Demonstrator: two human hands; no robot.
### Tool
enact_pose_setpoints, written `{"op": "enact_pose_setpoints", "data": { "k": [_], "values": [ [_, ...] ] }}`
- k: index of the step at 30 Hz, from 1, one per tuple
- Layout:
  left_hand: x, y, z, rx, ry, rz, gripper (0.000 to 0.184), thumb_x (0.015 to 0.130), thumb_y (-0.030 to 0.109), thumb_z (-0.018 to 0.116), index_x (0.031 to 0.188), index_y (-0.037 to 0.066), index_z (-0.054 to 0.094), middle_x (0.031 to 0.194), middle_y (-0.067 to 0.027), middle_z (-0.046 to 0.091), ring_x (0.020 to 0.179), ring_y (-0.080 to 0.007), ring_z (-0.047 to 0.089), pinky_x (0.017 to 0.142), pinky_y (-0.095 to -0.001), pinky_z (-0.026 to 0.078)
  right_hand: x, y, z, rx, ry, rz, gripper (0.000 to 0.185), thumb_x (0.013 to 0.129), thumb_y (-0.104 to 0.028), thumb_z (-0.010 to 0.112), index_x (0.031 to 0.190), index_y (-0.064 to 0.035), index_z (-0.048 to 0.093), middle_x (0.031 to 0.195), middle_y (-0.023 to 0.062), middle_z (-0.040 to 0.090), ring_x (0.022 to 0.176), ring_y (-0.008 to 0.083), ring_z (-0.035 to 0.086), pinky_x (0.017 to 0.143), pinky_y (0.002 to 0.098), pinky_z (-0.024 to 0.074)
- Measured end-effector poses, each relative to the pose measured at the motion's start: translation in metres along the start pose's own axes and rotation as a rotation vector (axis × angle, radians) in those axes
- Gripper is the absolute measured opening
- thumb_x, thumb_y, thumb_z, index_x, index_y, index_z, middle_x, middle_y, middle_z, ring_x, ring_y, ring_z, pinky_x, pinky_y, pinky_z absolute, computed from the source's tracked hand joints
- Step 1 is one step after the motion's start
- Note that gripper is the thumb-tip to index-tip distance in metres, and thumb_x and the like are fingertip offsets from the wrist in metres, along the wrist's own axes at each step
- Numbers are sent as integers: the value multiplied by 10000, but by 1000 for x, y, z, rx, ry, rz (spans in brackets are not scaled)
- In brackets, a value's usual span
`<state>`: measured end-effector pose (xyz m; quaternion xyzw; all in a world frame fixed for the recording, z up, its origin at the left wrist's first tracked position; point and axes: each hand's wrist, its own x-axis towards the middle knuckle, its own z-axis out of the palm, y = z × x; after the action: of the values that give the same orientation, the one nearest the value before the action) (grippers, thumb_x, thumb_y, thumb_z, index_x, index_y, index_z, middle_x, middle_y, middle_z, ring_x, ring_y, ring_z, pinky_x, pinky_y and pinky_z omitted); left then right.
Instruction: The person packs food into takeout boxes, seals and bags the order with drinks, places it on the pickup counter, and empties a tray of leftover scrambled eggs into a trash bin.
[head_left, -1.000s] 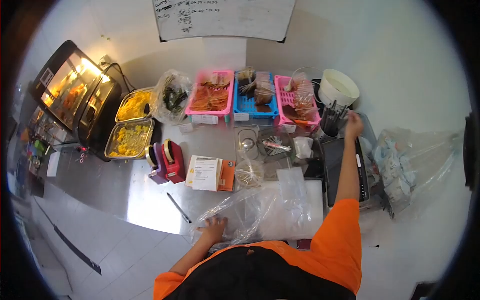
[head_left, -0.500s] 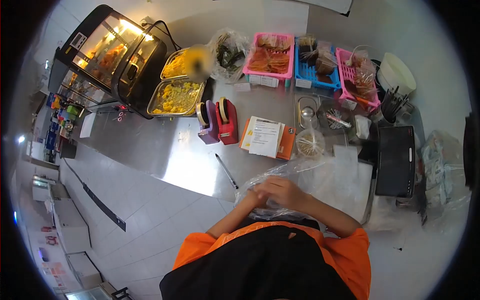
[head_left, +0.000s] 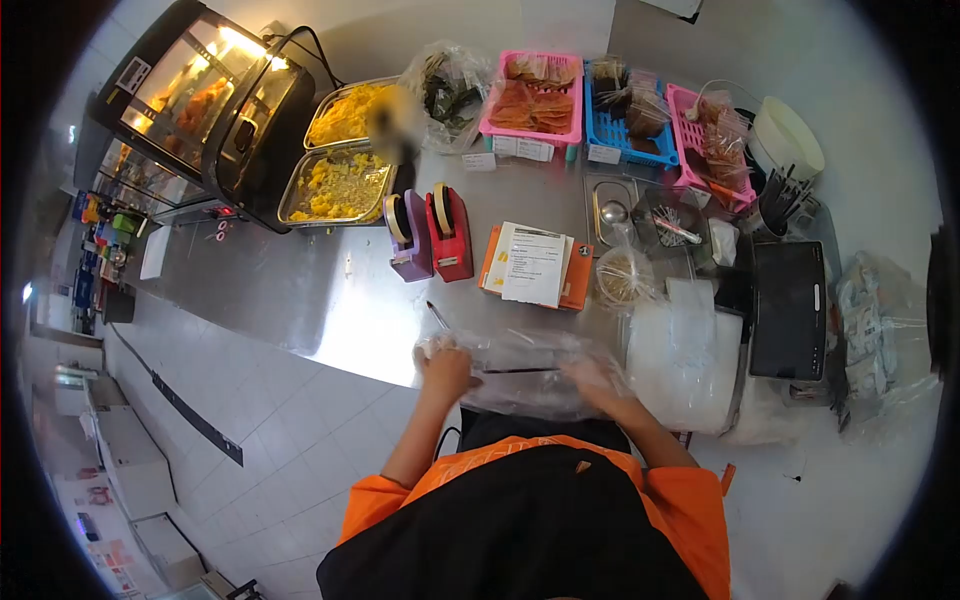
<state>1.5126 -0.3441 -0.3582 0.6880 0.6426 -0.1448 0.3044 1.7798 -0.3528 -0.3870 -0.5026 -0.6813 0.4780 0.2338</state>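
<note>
A clear plastic bag (head_left: 530,350) stretches between my two hands at the counter's front edge, with a thin dark stick showing across it. At the bag's left end, my left hand (head_left: 445,370) is closed on the plastic, just below a pen (head_left: 437,315). My right hand (head_left: 598,382), blurred by motion, is at the bag's right end; its fingers are smeared. To the right of it lies a stack of white plastic bags (head_left: 680,365). Papers on an orange box (head_left: 535,265) sit beyond the bag.
Two tape dispensers (head_left: 450,235) stand left of the papers. Trays of yellow food (head_left: 338,185) and a lit warming cabinet (head_left: 200,110) are at the left. Baskets (head_left: 532,105) line the back. A black tablet (head_left: 788,310) and a utensil holder (head_left: 780,205) are at the right.
My right hand came from the utensil holder to the bag, met my left hand, then moved right. My hands are now apart with the bag spread between them. The view has shifted right and down.
</note>
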Motion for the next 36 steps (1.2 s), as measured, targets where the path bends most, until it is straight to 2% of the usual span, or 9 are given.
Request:
{"op": "enact_pose_setpoints", "data": {
  "k": [3,6,9,12,16,22,25,30,36],
  "values": [
    [8,-17,13,85,-52,103,447,566,314,709,923,77,581,1030,-132,510,948,-299,506,816,-539,338,-9,45,-3,-227,127,-301,349,840,-318,413,853,-10,574,908,148,565,898,269,515,792,347,383],
    [-20,31,-7,353,277,217,474,609,254,686,1028,98,531,1013,-137,510,979,-292,483,777,-457,394,5,96,38,-214,-54,365,233,807,-207,471,923,-20,548,980,164,536,956,275,490,825,374,366],
    [4,61,10,146,99,448,415,672,155,623,1062,103,492,1020,-119,508,960,-300,494,789,-473,388,13,5,22,-767,-422,231,250,766,-142,500,994,-38,507,1028,174,505,996,294,464,843,394,353],
    [48,58,67,68,123,593,308,732,134,541,1037,109,504,1004,-113,523,927,-301,516,776,-440,407,11,9,27,-851,-121,87,433,678,-158,599,1075,-59,459,1082,174,471,1009,321,452,856,400,353],
    [43,62,43,29,66,580,213,785,136,434,971,110,536,925,-138,568,871,-302,555,716,-395,450,20,-11,-25,-876,-449,205,808,473,-213,771,1172,-87,387,1173,170,419,1099,309,397,903,369,345],
    [47,73,46,184,-132,473,212,784,170,441,946,103,561,916,-157,573,863,-299,564,713,-397,454,9,-41,-66,-465,-720,-88,635,637,-114,671,1199,-79,378,1137,160,472,1051,268,465,859,356,392],
    [56,74,51,160,-182,466,212,771,152,445,929,79,566,937,-166,571,870,-286,569,713,-410,458,15,-91,-118,294,-848,-188,445,691,-17,589,1121,-59,481,1002,118,560,917,204,553,760,302,448],
    [64,75,60,200,-201,460,268,773,241,480,960,68,561,935,-171,550,871,-322,546,733,-431,435,69,-44,-217,-214,453,-153,83,673,-27,605,738,6,566,623,94,540,605,131,556,519,260,413],
    [28,104,-16,9,-165,551,296,762,280,516,977,78,546,979,-146,533,903,-320,525,777,-395,418,128,92,-293,-757,666,168,224,589,50,606,795,-5,538,692,118,555,677,263,562,610,331,447]
  ]
}}
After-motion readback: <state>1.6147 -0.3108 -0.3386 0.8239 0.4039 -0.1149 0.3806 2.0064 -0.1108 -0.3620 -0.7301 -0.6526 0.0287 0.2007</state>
